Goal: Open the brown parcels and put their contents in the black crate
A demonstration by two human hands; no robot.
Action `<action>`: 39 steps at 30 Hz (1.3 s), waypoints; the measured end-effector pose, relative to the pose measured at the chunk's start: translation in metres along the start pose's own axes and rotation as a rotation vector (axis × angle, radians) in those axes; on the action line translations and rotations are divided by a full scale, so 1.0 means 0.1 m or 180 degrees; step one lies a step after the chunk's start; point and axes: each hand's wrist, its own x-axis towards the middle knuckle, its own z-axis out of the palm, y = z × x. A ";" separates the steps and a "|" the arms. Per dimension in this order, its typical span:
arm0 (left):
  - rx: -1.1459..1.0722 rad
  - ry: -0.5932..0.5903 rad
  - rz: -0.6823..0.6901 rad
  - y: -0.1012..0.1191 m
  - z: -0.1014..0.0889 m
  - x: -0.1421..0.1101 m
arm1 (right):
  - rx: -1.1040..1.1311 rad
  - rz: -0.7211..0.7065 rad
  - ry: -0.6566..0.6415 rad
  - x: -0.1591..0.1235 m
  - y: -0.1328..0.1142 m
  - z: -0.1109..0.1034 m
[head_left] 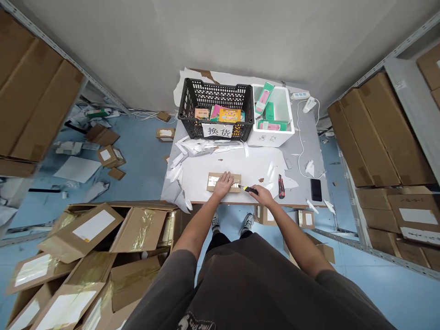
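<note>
Brown rectangular cardboard box [210,183] near grey table's [311,151] front edge; mostly bare white paper [237,160] behind. Top: shiny tape, whitish patches. Left hand [224,183] flat on it, fingers slightly spread. Right hand [264,195] closed round black-and-yellow plastic cutter [251,189], tip at box's right end.

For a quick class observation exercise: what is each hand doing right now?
Left hand: pressed on a cardboard box.
Right hand: closed around a box cutter.
</note>
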 end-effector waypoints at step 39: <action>0.0314 -0.0072 -0.0043 0.15 -0.22 -0.06 | 0.0247 0.0819 0.0519 0.08 0.06 0.03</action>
